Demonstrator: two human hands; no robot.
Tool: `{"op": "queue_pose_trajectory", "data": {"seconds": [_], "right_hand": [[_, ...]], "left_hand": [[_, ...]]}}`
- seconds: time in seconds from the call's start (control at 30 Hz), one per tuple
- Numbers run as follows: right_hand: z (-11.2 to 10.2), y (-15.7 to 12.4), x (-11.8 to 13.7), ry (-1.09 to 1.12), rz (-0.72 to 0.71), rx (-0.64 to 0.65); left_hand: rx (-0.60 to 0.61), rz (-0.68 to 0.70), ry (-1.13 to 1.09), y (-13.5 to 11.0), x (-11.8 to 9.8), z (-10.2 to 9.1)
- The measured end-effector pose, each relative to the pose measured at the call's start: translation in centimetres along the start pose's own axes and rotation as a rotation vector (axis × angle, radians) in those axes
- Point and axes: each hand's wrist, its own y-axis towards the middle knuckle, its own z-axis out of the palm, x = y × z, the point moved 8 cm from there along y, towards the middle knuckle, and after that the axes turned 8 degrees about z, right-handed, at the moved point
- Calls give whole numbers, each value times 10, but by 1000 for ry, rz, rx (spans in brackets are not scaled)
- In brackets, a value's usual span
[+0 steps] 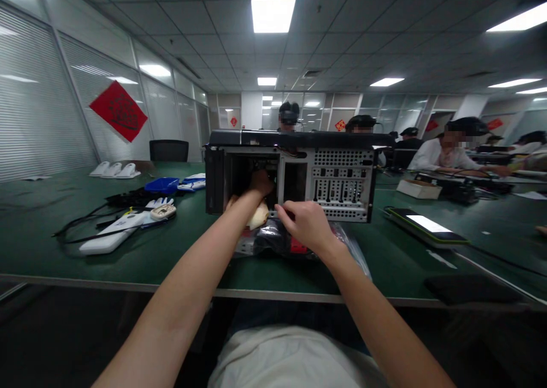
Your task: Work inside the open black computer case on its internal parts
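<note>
A computer case (342, 211) lies on its side on the table, its metal frame and perforated panel facing me. My left hand (261, 184) reaches into its dark left opening, and the fingers are hidden inside. My right hand (305, 220) is at the lower edge of the frame, just below the middle opening. Its fingers are curled in, and whatever they hold is too small or covered to make out. Below my left forearm sits a pale yellowish object (258, 216) of unclear kind. Clear plastic bags (273, 237) with dark and red contents lie under the case's front.
On the left are a white device (113, 234), black cables (81, 220), a blue tray (161, 185) and several white holders (115, 170). At right lie a tablet-like device (427, 227) with a lit screen and a white box (419, 189). Other people with headgear sit beyond.
</note>
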Motion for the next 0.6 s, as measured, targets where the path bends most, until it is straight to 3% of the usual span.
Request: {"op": "queue_pose_trajectory", "data": {"seconds": [0.13,0.3,0.6], "right_hand": [[0,0,0,12,-2,-3],[1,0,-1,25,-1,-5],[-7,22,-19,-2,189,-22]], "left_hand": [[-48,-94,-325,2,10,1],[-31,-91,-840,2,5,10],[-99,-134,-893,16,11,17]]}}
